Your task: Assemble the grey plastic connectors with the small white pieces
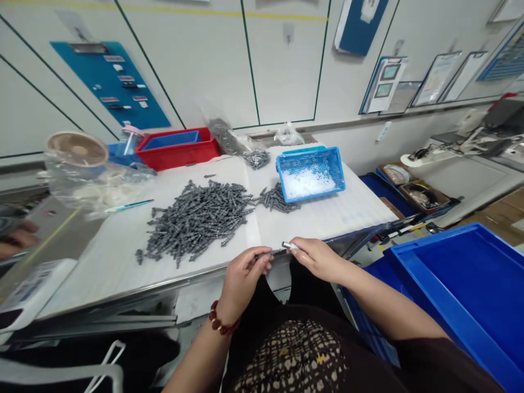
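Note:
Above the table's front edge, my left hand (242, 275) pinches a small grey plastic part (264, 254) between thumb and fingers. A beaded bracelet sits on that wrist. Just to its right, my right hand (313, 255) grips a short white rod-like piece with a metallic tip (289, 245), pointed at the grey part. The two pieces look slightly apart. Beyond my hands lies a large pile of grey plastic parts (200, 218) on the white-covered table (204, 278). A smaller pile (274, 199) rests beside a tilted blue bin (313, 191) holding small white pieces.
At the back left stands a red bin (178, 158) with a blue one inside, near a fan (77, 148) and clear plastic bags. A blue-handled pen-like tool (130, 206) lies left of the pile. Large blue trays (450, 295) flank my right side. Another person's hand (20, 240) shows at far left.

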Demonstrator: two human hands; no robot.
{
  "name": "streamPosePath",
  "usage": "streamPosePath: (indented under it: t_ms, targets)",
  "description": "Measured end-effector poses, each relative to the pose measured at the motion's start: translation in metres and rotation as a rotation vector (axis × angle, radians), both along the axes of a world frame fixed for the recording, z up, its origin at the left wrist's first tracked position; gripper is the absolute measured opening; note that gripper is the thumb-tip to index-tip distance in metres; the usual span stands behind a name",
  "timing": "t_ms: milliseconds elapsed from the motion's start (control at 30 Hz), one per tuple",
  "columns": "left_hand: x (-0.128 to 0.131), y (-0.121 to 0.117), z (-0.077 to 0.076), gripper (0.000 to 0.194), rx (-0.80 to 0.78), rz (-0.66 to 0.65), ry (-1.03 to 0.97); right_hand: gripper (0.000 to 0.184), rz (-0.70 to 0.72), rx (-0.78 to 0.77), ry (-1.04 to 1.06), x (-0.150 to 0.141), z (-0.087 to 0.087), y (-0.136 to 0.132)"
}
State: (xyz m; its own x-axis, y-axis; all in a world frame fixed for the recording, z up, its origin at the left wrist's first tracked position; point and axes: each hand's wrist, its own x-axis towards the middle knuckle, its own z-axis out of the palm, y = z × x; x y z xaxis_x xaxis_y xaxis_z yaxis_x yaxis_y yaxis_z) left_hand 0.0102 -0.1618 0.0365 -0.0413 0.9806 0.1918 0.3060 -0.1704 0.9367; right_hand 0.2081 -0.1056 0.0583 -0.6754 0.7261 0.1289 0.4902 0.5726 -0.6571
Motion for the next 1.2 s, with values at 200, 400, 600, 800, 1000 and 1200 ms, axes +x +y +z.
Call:
streamPosePath:
  t_ms: [200, 400, 600, 800, 1000, 1200]
  targets:
    - [-0.004, -0.006, 0.000, 0.016, 0.111, -0.019, 0.157, 0.017, 0.053, 0.012, -0.078, 0.001, 0.003, -0.002]
    - [-0.010, -0.008, 0.001, 0.012, 0.239, -0.050, 0.312, 0.018, 0.094, 0.075, -0.180, 0.000, 0.008, -0.003]
    - [-0.009, -0.009, 0.008, 0.015, 0.364, -0.081, 0.468, 0.018, 0.096, 0.139, -0.305, -0.004, 0.010, -0.006]
    - [-0.009, -0.010, 0.014, 0.018, 0.169, -0.114, 0.531, 0.016, 0.086, 0.185, -0.400, -0.008, 0.012, -0.006]
    - [-0.011, -0.009, 0.018, 0.014, 0.060, -0.139, 0.466, 0.017, 0.100, 0.173, -0.418, -0.009, 0.013, -0.006]
    - [-0.008, -0.009, 0.019, 0.013, 0.093, -0.202, 0.521, 0.017, 0.131, 0.171, -0.432, -0.013, 0.016, -0.008]
